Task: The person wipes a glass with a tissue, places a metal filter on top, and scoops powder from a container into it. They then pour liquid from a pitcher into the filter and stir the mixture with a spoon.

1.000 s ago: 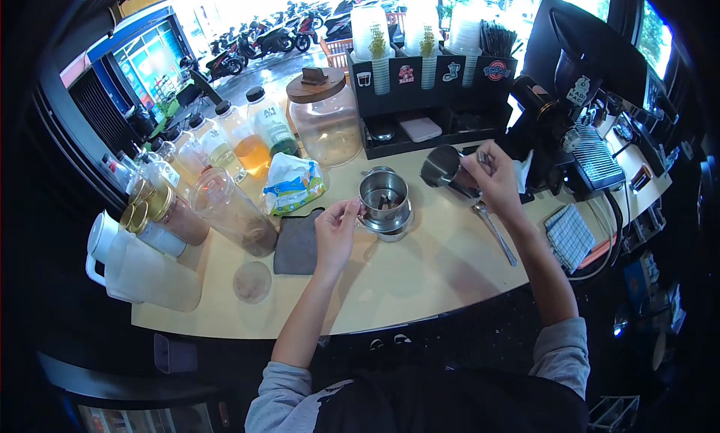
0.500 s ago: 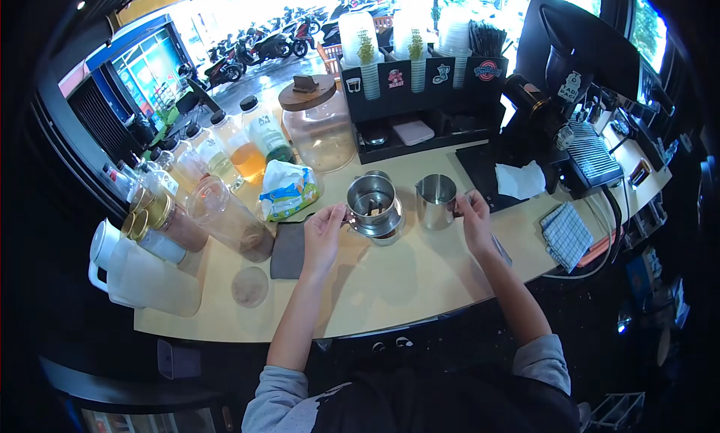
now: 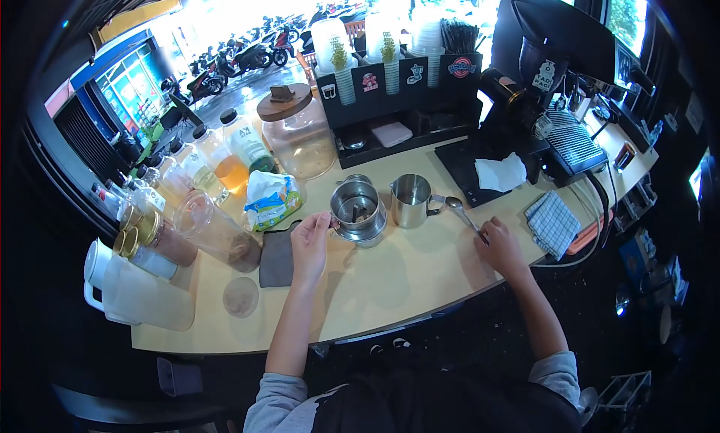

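Head view: metal cup (image 3: 363, 224) beside left fingers (image 3: 322, 221), handle (image 3: 334, 224) pinched; right fingers (image 3: 493, 230) clamp spoon (image 3: 466, 217).

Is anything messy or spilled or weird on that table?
I can't see any spill or damage. The crumpled white paper sheet lying on the flat black mat looks a bit messy, with its uneven edges. The clear bottles with black caps seem to lean, maybe just from the curved view.

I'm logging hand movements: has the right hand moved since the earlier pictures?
Yes: the right hand has moved toward the wearer and rightward, away from the black cup holder.
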`<state>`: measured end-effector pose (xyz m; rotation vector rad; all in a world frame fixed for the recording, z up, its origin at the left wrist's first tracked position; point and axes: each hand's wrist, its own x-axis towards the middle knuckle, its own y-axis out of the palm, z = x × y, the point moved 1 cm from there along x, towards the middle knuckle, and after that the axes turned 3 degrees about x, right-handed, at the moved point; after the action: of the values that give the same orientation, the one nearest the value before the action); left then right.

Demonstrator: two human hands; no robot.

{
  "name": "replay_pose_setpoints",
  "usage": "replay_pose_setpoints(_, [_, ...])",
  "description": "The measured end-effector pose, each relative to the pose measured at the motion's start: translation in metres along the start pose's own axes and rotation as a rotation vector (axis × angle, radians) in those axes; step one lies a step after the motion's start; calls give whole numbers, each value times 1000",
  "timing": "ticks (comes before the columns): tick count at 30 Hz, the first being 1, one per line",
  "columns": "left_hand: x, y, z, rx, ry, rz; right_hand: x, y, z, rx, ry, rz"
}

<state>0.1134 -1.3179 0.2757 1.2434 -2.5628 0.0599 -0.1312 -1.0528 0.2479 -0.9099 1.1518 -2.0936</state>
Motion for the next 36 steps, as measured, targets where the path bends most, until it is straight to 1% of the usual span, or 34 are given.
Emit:
replay_pose_setpoints(3, [-2, 0, 1, 11, -8, -13, 1, 17, -7, -32, 14, -22])
replay_pose_setpoints(5, [-3, -1, 3, 1, -4, -28, 5, 24, -15, -152, -33, -71])
replay_pose_setpoints(6, [-3, -1, 4, 2, -1, -31, 8, 20, -10, -151, -37, -72])
replay_pose_setpoints(8, [-5, -1, 4, 32, 36, -56, 16, 0, 7, -151, 179, 37])
replay_pose_setpoints(9, [-6, -1, 5, 32, 38, -64, 19, -10, 16, -152, 171, 38])
replay_pose_setpoints(11, [-9, -1, 7, 71, 78, -93, 26, -33, 35, 33, 79, -68])
replay_pose_setpoints(12, [-9, -2, 8, 70, 78, -100, 31, -42, 47, 32, 72, -66])
replay_pose_setpoints(14, [-11, -4, 10, 237, 143, -101, 38, -63, 77, 281, -361, -256])
replay_pose_setpoints(15, [-13, -4, 7, 238, 140, -107, 40, -75, 93, 282, -366, -250])
replay_pose_setpoints(17, [-15, 0, -7, 347, 210, -103, 44, -94, 123, 140, -551, -71])
replay_pose_setpoints(18, [-16, 1, -11, 348, 208, -111, 48, -98, 131, 142, -558, -66])
replay_pose_setpoints(20, [-15, 2, -17, 409, 271, -128, 53, -99, 146, -132, -775, -24])
replay_pose_setpoints(21, [-15, 1, -18, 411, 271, -134, 54, -97, 152, -130, -781, -22])
replay_pose_setpoints(23, [-15, 2, -19, 421, 278, -114, 53, -91, 166, -418, -894, -110])
replay_pose_setpoints(24, [-16, 3, -20, 423, 277, -115, 53, -88, 170, -417, -895, -109])
replay_pose_setpoints(26, [-16, 4, -22, 443, 310, -135, 51, -81, 176, -573, -870, -109])
replay_pose_setpoints(29, [-15, 0, -15, 459, 320, -180, 45, -78, 177, -500, -862, -31])
replay_pose_setpoints(31, [-16, 1, -12, 429, 307, -170, 44, -77, 177, -457, -862, 6])
replay_pose_setpoints(33, [-16, 2, -8, 398, 294, -156, 43, -78, 178, -273, -817, 73])
replay_pose_setpoints(34, [-15, 1, -6, 391, 328, -130, 43, -80, 180, -272, -815, 73])
replay_pose_setpoints(36, [-14, 1, -1, 381, 363, -104, 45, -87, 183, 37, -719, 185])
